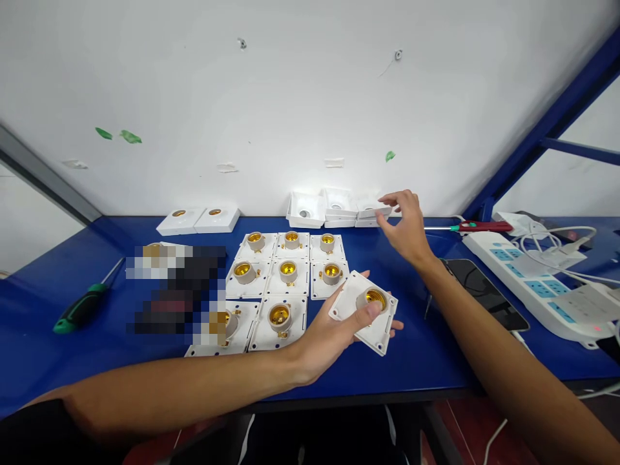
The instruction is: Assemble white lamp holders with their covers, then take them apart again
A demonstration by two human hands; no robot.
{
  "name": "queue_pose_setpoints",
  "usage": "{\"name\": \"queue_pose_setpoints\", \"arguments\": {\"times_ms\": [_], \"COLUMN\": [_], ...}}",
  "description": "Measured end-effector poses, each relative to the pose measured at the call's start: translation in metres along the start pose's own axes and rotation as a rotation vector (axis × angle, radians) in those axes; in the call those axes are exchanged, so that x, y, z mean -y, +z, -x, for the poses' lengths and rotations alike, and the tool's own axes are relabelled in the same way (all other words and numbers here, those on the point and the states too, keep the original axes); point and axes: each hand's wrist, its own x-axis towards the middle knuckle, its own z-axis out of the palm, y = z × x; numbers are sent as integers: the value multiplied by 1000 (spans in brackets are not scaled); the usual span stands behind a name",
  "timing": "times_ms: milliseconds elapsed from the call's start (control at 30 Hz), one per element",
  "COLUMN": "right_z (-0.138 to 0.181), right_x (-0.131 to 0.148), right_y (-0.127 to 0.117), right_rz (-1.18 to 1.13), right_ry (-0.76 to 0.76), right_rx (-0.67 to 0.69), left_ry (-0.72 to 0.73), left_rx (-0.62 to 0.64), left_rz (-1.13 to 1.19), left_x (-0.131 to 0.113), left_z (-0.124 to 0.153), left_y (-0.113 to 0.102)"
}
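My left hand holds a white square lamp-socket plate with a brass socket, tilted, above the blue table's front. My right hand reaches to the back of the table, and its fingers close on the edge of a white cover in a row of white square covers by the wall. Several more socket plates lie in a grid left of my left hand.
A green-handled screwdriver lies at the left. Two white plates sit at the back left. A red-handled tool, a white power strip with cables and a dark phone lie to the right. A pixelated patch hides the items left of the grid.
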Motion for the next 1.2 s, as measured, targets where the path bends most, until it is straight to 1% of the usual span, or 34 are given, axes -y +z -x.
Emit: {"name": "queue_pose_setpoints", "arguments": {"times_ms": [67,167,300,500,667,733,800,833,900,967,1000,1100,1133,1200], "right_z": [4,9,11,7,-2,-6,-10,-11,-13,-12,-10,-2,1,6], "right_x": [-8,-19,-26,-26,-19,-12,-3,2,11,17,19,17,16,13], "right_y": [5,11,14,11,0,-6,-12,-15,-19,-20,-19,-13,-10,-7], "right_rz": [155,260,278,269,193,46,-199,-331,-571,-776,-859,-987,-993,-985], "right_ry": [-30,15,40,73,76,85,137,181,271,355,395,494,513,537], "right_rx": [49,64,33,-53,-182,-232,-230,-198,-73,113,232,580,665,763], "left_ry": [5,23,19,44,74,99,130,144,162,172,177,181,176,155], "left_rx": [11,14,-1,-42,-82,-97,-101,-101,-93,-78,-73,-68,-66,-54], "left_rz": [-8,-15,-21,-40,-7,23,52,68,105,145,165,201,204,206], "left_x": [-1,-3,-6,-5,-7,-8,-9,-9,-9,-8,-8,-8,-8,-10], "left_z": [1,2,4,4,1,0,-2,-4,-6,-9,-10,-10,-8,-5], "left_y": [0,2,3,0,-1,-2,-3,-4,-6,-9,-10,-11,-11,-11]}}
